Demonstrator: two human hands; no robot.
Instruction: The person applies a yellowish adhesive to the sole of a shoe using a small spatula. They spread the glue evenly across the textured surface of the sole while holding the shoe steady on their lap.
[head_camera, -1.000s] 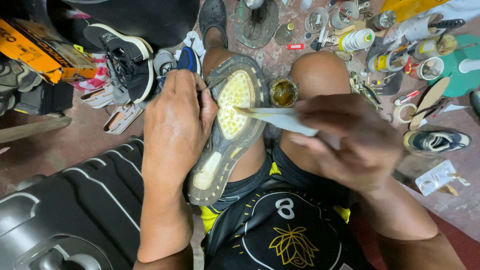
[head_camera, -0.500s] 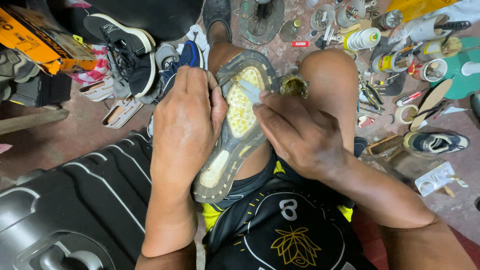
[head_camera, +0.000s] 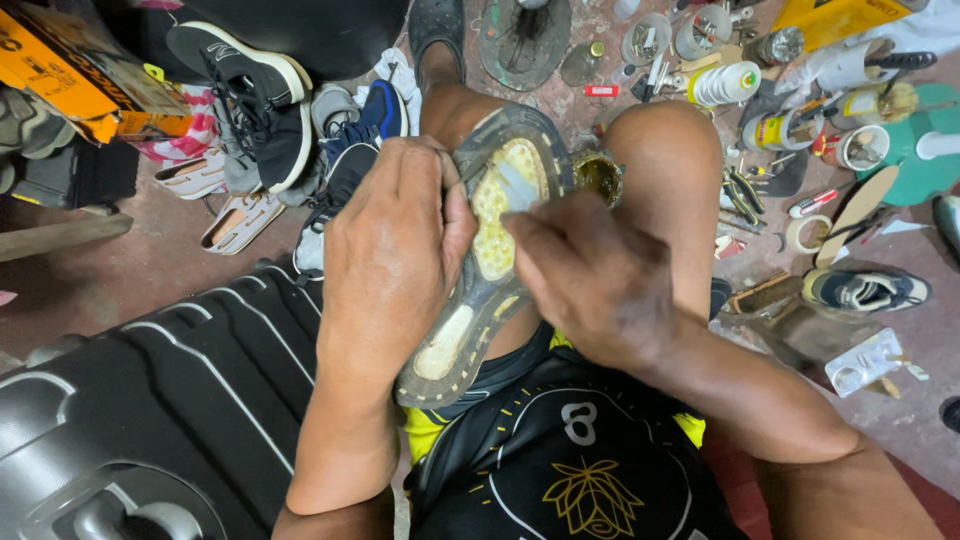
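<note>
My left hand (head_camera: 395, 250) is wrapped over the side of the shoe (head_camera: 490, 255), palm down, fingers curled tight around its edge and thumb pressed along the sole's rim. The shoe lies sole-up across my lap, toe end pointing away between my knees, heel end down near my black and yellow shirt (head_camera: 570, 460). The sole is worn and translucent, with a yellowish patch showing through at the forefoot and another at the heel.

My right hand (head_camera: 590, 285) comes in from the right, wrist bent, knuckles up, fingers pinched together on a thin pale strip (head_camera: 520, 185) that lies flat against the forefoot of the sole. The tip of that strip sits right on the yellow patch. My right forearm angles across my thigh, elbow out toward the lower right.

Just beyond the shoe's toe, between my knees, sits a small round tin (head_camera: 600, 172) with a dark golden fill. On the floor (head_camera: 150, 270) to my left there is a black sneaker with a white sole (head_camera: 245, 95), a blue shoe (head_camera: 375, 115) near it, and loose pale insoles (head_camera: 240, 220). To my right the floor is littered with thread spools (head_camera: 725, 83), small tools and another sneaker (head_camera: 865, 290). A dark ribbed suitcase (head_camera: 150, 410) fills the lower left, touching my left forearm.
</note>
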